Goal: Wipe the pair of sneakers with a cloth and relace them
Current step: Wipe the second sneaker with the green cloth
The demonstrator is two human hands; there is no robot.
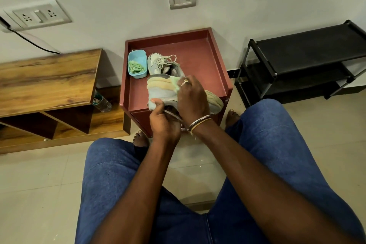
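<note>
I see left hand [164,123] gripping grey sneaker [160,93], right hand [191,98] clutching green cloth [175,83] against its layered sole, laced second sneaker [158,63] on maroon table [198,55]

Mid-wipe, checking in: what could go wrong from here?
The held sneaker hangs partly past the red table's front edge, gripped by the left hand at one end; pressure from the right hand with the cloth might twist it loose. Swinging it back could bump the blue container or second sneaker.
</note>
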